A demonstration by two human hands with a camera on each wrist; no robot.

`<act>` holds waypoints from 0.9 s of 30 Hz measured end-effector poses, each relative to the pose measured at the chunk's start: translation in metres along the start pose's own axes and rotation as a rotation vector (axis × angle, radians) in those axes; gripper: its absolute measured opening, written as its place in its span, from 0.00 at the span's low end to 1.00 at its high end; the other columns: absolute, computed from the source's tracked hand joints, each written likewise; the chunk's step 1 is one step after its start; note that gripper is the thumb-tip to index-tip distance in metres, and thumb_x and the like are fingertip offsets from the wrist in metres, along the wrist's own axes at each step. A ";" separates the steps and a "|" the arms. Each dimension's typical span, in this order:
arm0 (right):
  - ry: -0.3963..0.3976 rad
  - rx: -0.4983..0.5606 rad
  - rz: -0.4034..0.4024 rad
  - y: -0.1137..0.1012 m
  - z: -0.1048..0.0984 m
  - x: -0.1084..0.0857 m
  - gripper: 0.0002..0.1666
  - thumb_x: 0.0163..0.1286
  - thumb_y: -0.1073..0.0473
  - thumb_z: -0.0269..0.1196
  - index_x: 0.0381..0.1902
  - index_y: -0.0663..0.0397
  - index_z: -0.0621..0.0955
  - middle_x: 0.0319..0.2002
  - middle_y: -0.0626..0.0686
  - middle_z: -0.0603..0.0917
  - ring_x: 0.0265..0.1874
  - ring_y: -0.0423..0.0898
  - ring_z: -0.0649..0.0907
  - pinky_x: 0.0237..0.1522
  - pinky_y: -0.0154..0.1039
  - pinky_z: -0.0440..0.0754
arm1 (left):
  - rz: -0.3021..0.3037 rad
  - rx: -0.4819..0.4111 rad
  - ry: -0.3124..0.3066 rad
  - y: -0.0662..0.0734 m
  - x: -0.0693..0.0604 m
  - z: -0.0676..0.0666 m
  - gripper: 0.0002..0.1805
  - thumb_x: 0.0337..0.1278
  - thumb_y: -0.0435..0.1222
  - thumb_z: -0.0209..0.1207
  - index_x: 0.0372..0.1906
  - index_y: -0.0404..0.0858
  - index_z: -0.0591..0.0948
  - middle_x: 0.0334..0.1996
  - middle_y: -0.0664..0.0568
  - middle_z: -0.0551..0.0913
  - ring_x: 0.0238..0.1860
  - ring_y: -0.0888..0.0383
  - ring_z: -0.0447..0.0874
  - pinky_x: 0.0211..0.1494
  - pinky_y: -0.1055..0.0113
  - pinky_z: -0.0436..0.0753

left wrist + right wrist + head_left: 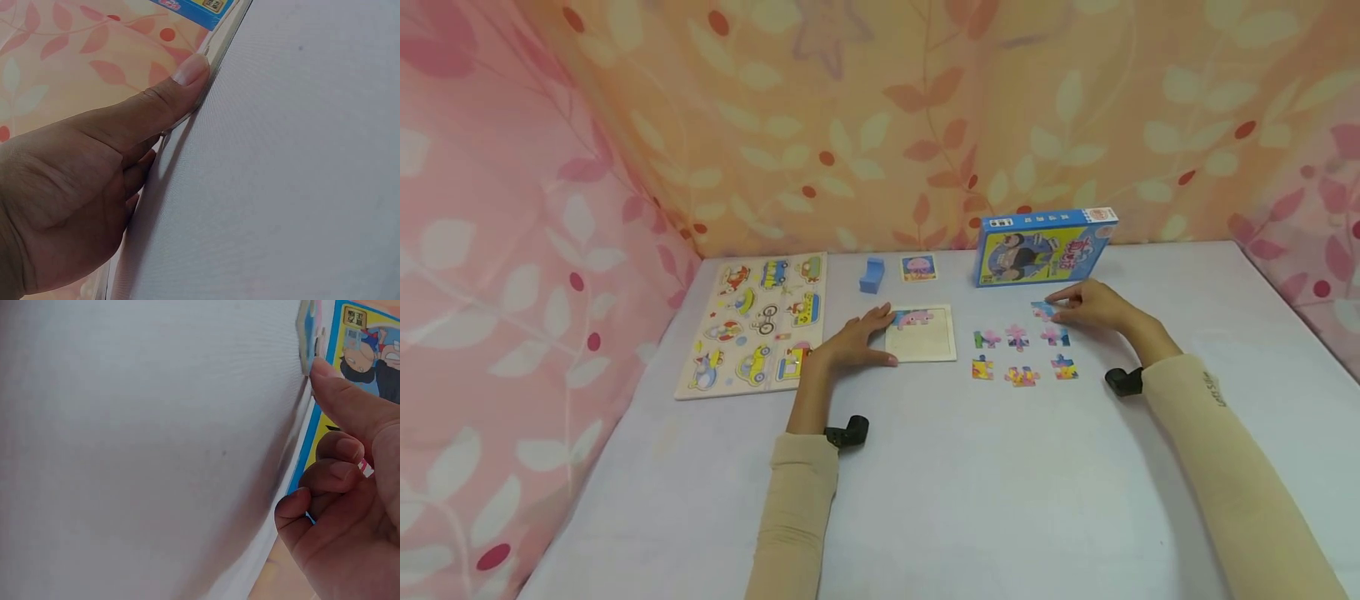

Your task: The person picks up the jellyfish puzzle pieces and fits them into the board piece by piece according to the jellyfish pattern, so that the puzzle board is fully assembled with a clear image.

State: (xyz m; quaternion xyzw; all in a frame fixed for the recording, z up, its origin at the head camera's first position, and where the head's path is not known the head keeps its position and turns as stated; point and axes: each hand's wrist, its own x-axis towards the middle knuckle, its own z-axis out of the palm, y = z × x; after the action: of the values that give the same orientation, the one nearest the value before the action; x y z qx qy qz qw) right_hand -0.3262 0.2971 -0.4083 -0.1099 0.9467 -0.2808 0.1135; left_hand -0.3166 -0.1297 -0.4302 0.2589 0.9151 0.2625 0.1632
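My left hand (855, 340) holds the left side of a small puzzle tray (921, 348), index finger at the far corner and thumb at the near one. In the left wrist view the thumb (153, 107) presses the tray's edge. Puzzle pieces with a pink character (916, 317) lie in the tray's upper left. My right hand (1093, 307) pinches a blue puzzle piece (1042, 310) between thumb and index finger. Several loose pieces lie in rows just below it, including a yellow one (1022, 376). The right wrist view shows the other fingers of the right hand (356, 481) curled.
Behind the right hand stands a blue and yellow puzzle box (1045, 250). A wooden vehicle puzzle board (752, 325) lies left of the left hand. Farther back are a blue block (872, 276) and a small picture card (919, 267). Patterned curtains surround the white table (970, 483).
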 end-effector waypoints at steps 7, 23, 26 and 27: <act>0.023 -0.018 -0.006 0.001 0.003 0.005 0.23 0.60 0.55 0.64 0.52 0.59 0.79 0.15 0.46 0.57 0.20 0.43 0.61 0.23 0.35 0.57 | -0.020 -0.014 0.011 0.001 -0.002 0.001 0.48 0.45 0.51 0.66 0.71 0.50 0.55 0.73 0.62 0.43 0.74 0.54 0.37 0.74 0.51 0.44; 0.001 -0.116 -0.097 -0.001 0.001 0.006 0.18 0.61 0.55 0.63 0.48 0.57 0.81 0.15 0.47 0.59 0.20 0.44 0.63 0.23 0.35 0.59 | -0.019 -0.033 0.001 0.003 -0.002 0.002 0.48 0.45 0.50 0.66 0.71 0.49 0.54 0.74 0.61 0.42 0.74 0.56 0.34 0.75 0.53 0.39; 0.004 -0.138 -0.115 -0.001 0.001 0.008 0.17 0.60 0.56 0.63 0.47 0.58 0.81 0.15 0.47 0.59 0.21 0.44 0.65 0.24 0.36 0.60 | -0.036 -0.045 0.004 0.004 -0.003 0.001 0.49 0.44 0.50 0.66 0.71 0.50 0.54 0.73 0.63 0.42 0.74 0.54 0.34 0.74 0.52 0.40; 0.004 -0.141 -0.114 -0.001 0.001 0.009 0.17 0.60 0.57 0.63 0.46 0.58 0.81 0.15 0.47 0.59 0.21 0.44 0.65 0.24 0.35 0.61 | -0.042 -0.051 0.006 0.004 -0.003 0.001 0.49 0.44 0.50 0.66 0.71 0.51 0.54 0.73 0.64 0.42 0.74 0.53 0.34 0.74 0.51 0.40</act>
State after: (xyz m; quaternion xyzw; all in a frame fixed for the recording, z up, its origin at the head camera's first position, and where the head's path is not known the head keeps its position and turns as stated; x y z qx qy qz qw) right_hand -0.3337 0.2929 -0.4101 -0.1707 0.9565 -0.2199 0.0872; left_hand -0.3122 -0.1280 -0.4283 0.2347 0.9139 0.2830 0.1722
